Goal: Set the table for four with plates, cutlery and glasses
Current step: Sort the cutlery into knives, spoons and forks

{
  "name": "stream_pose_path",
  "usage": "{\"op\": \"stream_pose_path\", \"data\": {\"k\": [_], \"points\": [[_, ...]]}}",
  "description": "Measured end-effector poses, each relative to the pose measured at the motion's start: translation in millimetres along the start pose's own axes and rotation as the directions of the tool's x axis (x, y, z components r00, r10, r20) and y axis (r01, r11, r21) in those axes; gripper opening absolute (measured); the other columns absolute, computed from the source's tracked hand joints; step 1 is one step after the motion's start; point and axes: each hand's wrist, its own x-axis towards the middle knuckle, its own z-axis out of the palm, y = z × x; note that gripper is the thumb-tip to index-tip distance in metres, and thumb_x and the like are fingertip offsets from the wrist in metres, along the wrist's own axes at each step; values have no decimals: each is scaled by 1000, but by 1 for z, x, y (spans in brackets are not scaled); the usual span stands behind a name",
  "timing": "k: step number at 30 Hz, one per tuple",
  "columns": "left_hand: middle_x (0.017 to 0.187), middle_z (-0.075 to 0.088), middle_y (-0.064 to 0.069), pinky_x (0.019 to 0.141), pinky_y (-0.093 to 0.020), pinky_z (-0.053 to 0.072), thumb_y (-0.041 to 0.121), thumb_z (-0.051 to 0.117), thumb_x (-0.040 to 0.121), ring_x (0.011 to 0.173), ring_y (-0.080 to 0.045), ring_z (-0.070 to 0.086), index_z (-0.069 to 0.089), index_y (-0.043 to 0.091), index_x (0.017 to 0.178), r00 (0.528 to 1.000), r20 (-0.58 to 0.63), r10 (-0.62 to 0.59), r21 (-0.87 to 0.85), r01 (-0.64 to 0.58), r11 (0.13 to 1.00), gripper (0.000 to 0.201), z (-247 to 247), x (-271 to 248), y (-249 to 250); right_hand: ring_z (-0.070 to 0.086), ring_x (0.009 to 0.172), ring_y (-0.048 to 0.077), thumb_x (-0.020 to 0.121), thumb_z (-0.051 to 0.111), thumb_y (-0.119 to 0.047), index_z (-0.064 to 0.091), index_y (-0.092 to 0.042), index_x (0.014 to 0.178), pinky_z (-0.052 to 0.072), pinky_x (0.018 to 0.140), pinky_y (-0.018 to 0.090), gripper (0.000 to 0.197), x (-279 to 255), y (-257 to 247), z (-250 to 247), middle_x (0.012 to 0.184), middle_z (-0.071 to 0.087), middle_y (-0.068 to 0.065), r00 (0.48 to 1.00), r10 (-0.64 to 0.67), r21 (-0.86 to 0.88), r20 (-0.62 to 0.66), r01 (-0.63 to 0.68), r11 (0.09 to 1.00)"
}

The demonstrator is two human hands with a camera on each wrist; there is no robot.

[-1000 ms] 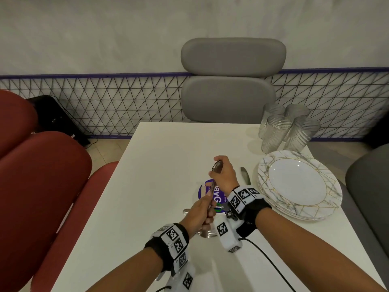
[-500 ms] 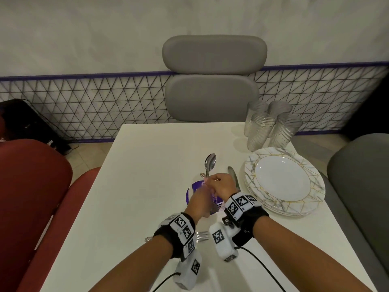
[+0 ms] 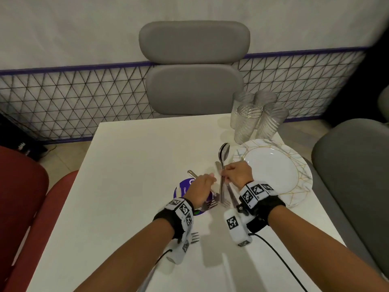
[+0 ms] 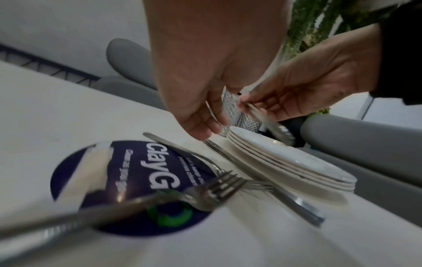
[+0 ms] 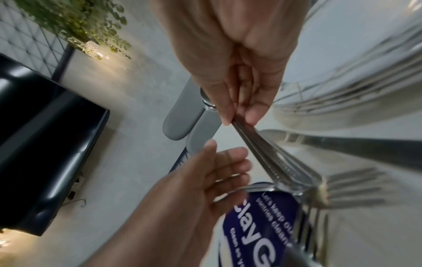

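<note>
**Cutlery in hand, plates and glasses still bunched in one corner**

Over by the right edge of the white table (image 3: 130,165), the right hand (image 3: 236,174) pinches a small bundle of cutlery between thumb and fingertips. A spoon (image 3: 223,153) tops the bundle, its bowl pointing away toward the far grey chair (image 3: 194,66), and the long axis runs nearly straight away from the person. The right wrist view shows several handles squeezed together in that pinch; I cannot count them for sure, but at least one carries fork tines at the near end.

The left hand (image 3: 202,186) hovers just beside it, fingers loosely spread and holding nothing, low over a round purple sticker (image 4: 137,180) on the tabletop. Under that hand one fork (image 3: 207,200) lies at a slant, handle toward the far left, tines toward the near right. Another fork (image 3: 194,237) pokes its tines out from beneath the left wrist, lying roughly crosswise. A table knife (image 4: 269,187) rests flat alongside the plates, lengthwise toward the far chair.

The plates (image 3: 273,171) sit stacked at the right edge; the left wrist view shows four rims. Behind them stand four ribbed clear glasses (image 3: 255,116), upright and touching in a tight cluster at the far right corner.

A red chair (image 3: 21,197) stands at the left, a grey one (image 3: 353,175) at the right.
</note>
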Motion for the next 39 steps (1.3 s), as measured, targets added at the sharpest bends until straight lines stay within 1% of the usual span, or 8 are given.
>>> {"op": "stream_pose_path", "data": {"k": [4, 7, 10, 14, 22, 32, 36, 39], "points": [[135, 51, -14, 108, -32, 32, 11, 37, 99, 126, -27, 46, 53, 5, 130, 987, 64, 148, 406, -161, 900, 35, -8, 21, -14, 61, 67, 22, 78, 70, -12, 56, -12, 53, 54, 77, 32, 29, -1, 7, -8, 69, 63, 10, 1000, 9, -211, -26, -15, 977], [133, 54, -11, 107, -35, 35, 10, 38, 98, 124, -27, 49, 53, 9, 131, 969, 202, 142, 634, -240, 736, 37, -8, 25, -27, 56, 73, 21, 80, 66, -10, 51, -12, 55, 46, 69, 26, 29, -2, 13, -1, 76, 59, 10, 999, 36, -352, -24, -42, 935], [143, 45, -4, 110, -36, 33, 14, 43, 96, 133, -21, 37, 51, 18, 135, 963, 239, 122, 777, -265, 572, 39, -12, 20, -46, 62, 87, 27, 83, 62, -10, 63, 0, 85, 46, 71, 28, 11, -5, 16, 12, 92, 65, 16, 998, 55, -442, 26, -38, 896], [149, 38, -4, 114, -32, 26, 17, 37, 99, 138, -21, 32, 48, 21, 137, 968, 211, 134, 809, -250, 532, 40, -31, 7, -62, 65, 97, 28, 87, 57, -10, 61, 2, 104, 49, 74, 27, 21, -7, 18, 33, 107, 66, 16, 998, 51, -550, 47, -17, 835], [131, 57, -9, 101, -34, 42, 9, 39, 95, 121, -28, 50, 65, 13, 120, 976, 126, 176, 712, -212, 669, 36, -43, 1, -63, 65, 96, 27, 92, 47, -5, 60, 2, 104, 45, 70, 25, 19, -14, 22, 54, 106, 66, 16, 998, -55, -617, 42, 70, 784], [145, 37, -18, 107, -28, 27, 2, 37, 97, 132, -29, 36, 21, 1, 146, 998, 13, 69, 513, -66, 856, 52, -4, 32, -21, 57, 103, 27, 92, 46, -6, 58, -1, 106, 46, 81, 29, 19, -32, 48, 59, 121, 51, 16, 992, -123, -609, 30, 115, 785], [119, 58, -22, 85, -29, 40, -1, 35, 96, 109, -32, 56, 49, 0, 123, 1000, -3, 21, 497, -17, 867, 30, -3, 45, -19, 57, 103, 28, 93, 41, -2, 60, -1, 107, 40, 74, 25, 24, -33, 48, 62, 120, 52, 17, 990, -138, -597, 38, 134, 791], [114, 61, -22, 87, -32, 42, -2, 32, 96, 104, -32, 58, 49, 3, 129, 999, 4, 33, 476, -31, 879, 37, -7, 43, -22, 57, 102, 28, 90, 42, 1, 61, 0, 105, 42, 74, 26, 24, -31, 48, 64, 117, 54, 18, 989, -146, -589, 38, 140, 796]]}}
